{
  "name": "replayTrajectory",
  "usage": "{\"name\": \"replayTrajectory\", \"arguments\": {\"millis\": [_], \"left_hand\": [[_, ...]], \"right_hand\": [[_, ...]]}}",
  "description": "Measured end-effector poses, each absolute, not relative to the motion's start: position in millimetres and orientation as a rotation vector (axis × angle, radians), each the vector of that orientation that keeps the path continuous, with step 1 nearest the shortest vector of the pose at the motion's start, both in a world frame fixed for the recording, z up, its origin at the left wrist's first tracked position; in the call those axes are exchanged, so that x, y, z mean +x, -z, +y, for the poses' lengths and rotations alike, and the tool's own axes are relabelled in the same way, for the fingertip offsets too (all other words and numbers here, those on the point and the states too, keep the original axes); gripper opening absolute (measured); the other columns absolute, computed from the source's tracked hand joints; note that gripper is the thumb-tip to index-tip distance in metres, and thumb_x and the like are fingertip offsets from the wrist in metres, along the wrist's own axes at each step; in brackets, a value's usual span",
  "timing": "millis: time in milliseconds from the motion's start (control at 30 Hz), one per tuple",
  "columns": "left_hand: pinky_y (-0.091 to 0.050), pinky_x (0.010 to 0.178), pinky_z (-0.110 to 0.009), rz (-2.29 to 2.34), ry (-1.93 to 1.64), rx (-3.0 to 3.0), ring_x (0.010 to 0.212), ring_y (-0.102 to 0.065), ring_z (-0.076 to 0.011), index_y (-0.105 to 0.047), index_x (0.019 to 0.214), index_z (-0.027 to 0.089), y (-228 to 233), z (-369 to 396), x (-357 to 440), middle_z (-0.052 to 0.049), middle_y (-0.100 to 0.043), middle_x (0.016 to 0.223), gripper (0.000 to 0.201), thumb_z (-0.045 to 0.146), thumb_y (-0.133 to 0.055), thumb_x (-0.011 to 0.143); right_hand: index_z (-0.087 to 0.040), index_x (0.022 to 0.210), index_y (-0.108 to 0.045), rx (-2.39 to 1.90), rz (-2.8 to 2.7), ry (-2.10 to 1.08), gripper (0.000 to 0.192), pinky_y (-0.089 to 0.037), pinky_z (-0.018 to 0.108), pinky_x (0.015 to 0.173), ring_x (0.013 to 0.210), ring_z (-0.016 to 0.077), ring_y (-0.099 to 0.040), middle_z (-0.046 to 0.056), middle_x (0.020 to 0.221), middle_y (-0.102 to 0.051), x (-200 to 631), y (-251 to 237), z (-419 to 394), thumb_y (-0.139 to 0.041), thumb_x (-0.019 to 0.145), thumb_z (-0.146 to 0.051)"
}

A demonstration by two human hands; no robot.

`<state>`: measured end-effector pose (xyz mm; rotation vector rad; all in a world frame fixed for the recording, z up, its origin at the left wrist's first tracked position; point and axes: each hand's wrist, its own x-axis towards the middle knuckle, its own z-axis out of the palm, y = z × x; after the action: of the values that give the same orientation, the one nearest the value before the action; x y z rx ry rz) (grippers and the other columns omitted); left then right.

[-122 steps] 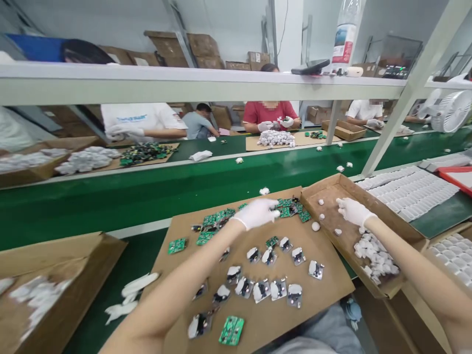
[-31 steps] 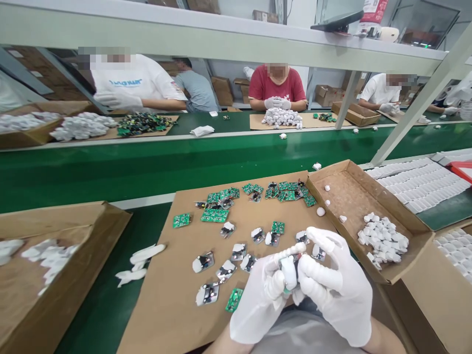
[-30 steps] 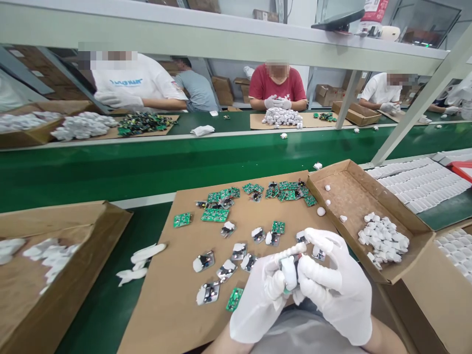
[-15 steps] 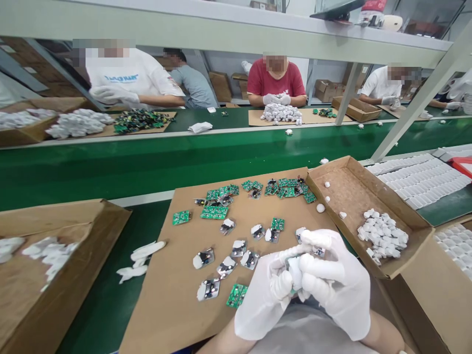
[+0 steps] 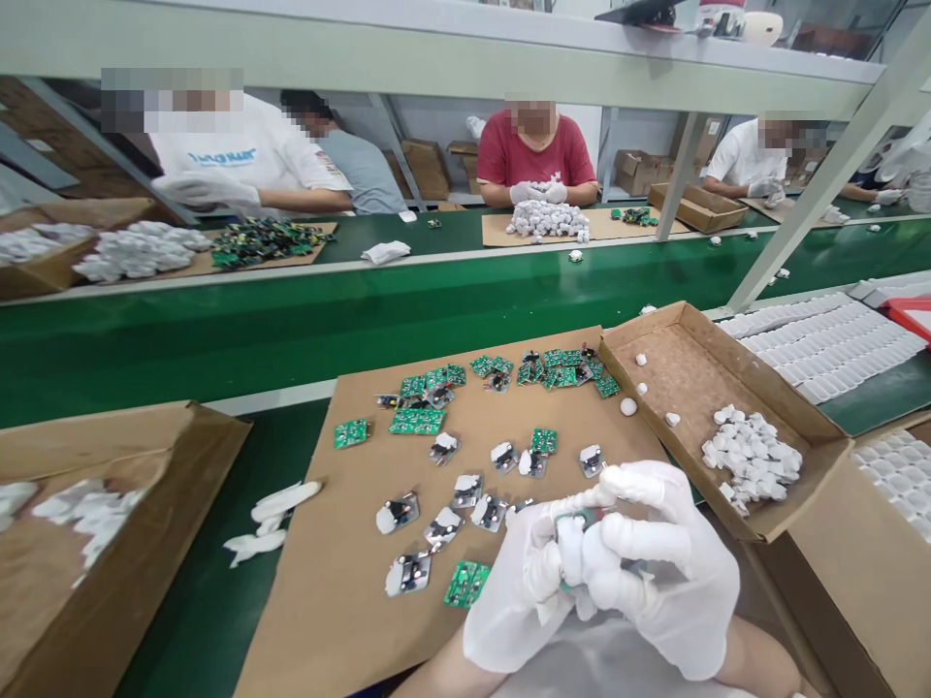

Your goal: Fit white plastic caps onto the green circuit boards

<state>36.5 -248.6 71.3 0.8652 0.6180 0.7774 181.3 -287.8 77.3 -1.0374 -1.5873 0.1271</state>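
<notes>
Both my hands wear white gloves and meet low in the view, right of centre. My left hand (image 5: 520,586) is closed round a small circuit board (image 5: 572,550), of which a green edge and a white soft-looking lump show. My right hand (image 5: 680,567) has its fingers curled against the white lump from the other side. The fingers hide most of the board. Left of them on the cardboard sheet (image 5: 320,591) lie several boards with white lumps (image 5: 408,574) and a bare green board (image 5: 466,585). More green boards (image 5: 417,421) are grouped farther back.
An open cardboard box (image 5: 658,354) at right holds a pile of white pieces (image 5: 753,456). Another box (image 5: 181,485) stands at left, beside crumpled white gloves (image 5: 272,519). White trays (image 5: 829,349) lie far right. Across the green conveyor (image 5: 407,310), several co-workers sit at piles of parts.
My right thumb and fingers have shifted slightly over the white lump, and more of the board's green edge shows. The view has swung slightly. Boards on the cardboard stay where they were.
</notes>
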Motion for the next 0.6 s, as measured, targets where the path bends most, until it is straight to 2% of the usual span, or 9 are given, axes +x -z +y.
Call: {"name": "replayTrajectory", "arguments": {"millis": [67, 167, 267, 367, 400, 467, 533, 600], "left_hand": [[-0.046, 0.046, -0.028, 0.626, -0.787, 0.835, 0.044, -0.052, -0.0143, -0.079, 0.106, 0.013, -67, -250, 36, -0.001, -0.058, 0.053, 0.064, 0.059, -0.083, 0.062], [-0.049, 0.05, -0.029, 0.596, -0.8, 0.783, 0.043, -0.053, -0.0136, -0.08, 0.104, 0.016, -62, -252, 38, 0.003, -0.052, 0.047, 0.057, 0.054, -0.086, 0.062], [-0.046, 0.048, -0.027, 0.538, -0.82, 0.804, 0.042, -0.052, -0.0129, -0.082, 0.084, 0.016, -62, -251, 41, 0.001, -0.055, 0.048, 0.053, 0.063, -0.084, 0.06], [-0.042, 0.046, -0.027, 0.495, -0.844, 0.857, 0.042, -0.049, -0.0124, -0.077, 0.061, 0.015, -65, -251, 42, 0.0, -0.052, 0.044, 0.053, 0.068, -0.079, 0.062], [-0.041, 0.047, -0.027, 0.495, -0.842, 0.863, 0.042, -0.049, -0.012, -0.078, 0.062, 0.015, -65, -251, 42, 0.0, -0.051, 0.044, 0.051, 0.066, -0.08, 0.064], [-0.039, 0.047, -0.026, 0.501, -0.832, 0.838, 0.041, -0.046, -0.0104, -0.082, 0.082, 0.016, -66, -252, 41, 0.001, -0.053, 0.047, 0.048, 0.061, -0.082, 0.065], [-0.036, 0.045, -0.024, 0.497, -0.822, 0.809, 0.041, -0.044, -0.0086, -0.08, 0.105, 0.019, -65, -253, 40, 0.002, -0.056, 0.052, 0.059, 0.061, -0.083, 0.064], [-0.035, 0.046, -0.024, 0.502, -0.831, 0.821, 0.043, -0.044, -0.0087, -0.077, 0.113, 0.019, -65, -252, 39, 0.002, -0.056, 0.054, 0.064, 0.062, -0.082, 0.065]], "right_hand": [[-0.028, 0.104, -0.067, -1.052, -1.585, -0.127, 0.015, -0.056, 0.036, 0.089, 0.107, 0.0209, -0.062, 0.005, 0.12, -0.067, 182, -75, -290, -0.068, 0.092, -0.036], [-0.026, 0.107, -0.068, -1.121, -1.614, -0.003, 0.021, -0.053, 0.039, 0.093, 0.115, 0.024, -0.058, 0.008, 0.131, -0.06, 183, -71, -295, -0.065, 0.093, -0.042], [-0.025, 0.108, -0.066, -1.128, -1.579, 0.069, 0.018, -0.053, 0.043, 0.093, 0.116, 0.0256, -0.057, 0.009, 0.126, -0.062, 180, -69, -296, -0.063, 0.095, -0.038], [-0.024, 0.108, -0.062, -1.099, -1.521, 0.073, 0.014, -0.054, 0.043, 0.09, 0.109, 0.0241, -0.06, 0.007, 0.115, -0.066, 176, -66, -296, -0.06, 0.097, -0.033], [-0.024, 0.108, -0.062, -1.1, -1.522, 0.064, 0.015, -0.055, 0.043, 0.091, 0.108, 0.0239, -0.061, 0.007, 0.116, -0.066, 176, -65, -296, -0.058, 0.098, -0.035], [-0.024, 0.111, -0.064, -1.129, -1.564, 0.054, 0.024, -0.054, 0.042, 0.092, 0.112, 0.0247, -0.06, 0.01, 0.127, -0.061, 181, -64, -298, -0.056, 0.098, -0.042], [-0.023, 0.12, -0.063, -1.134, -1.608, 0.095, 0.038, -0.054, 0.042, 0.092, 0.117, 0.0269, -0.058, 0.012, 0.139, -0.054, 188, -65, -299, -0.053, 0.097, -0.051], [-0.024, 0.125, -0.063, -1.113, -1.652, 0.167, 0.044, -0.053, 0.043, 0.094, 0.12, 0.0282, -0.056, 0.012, 0.138, -0.055, 192, -69, -297, -0.053, 0.096, -0.056]]}}
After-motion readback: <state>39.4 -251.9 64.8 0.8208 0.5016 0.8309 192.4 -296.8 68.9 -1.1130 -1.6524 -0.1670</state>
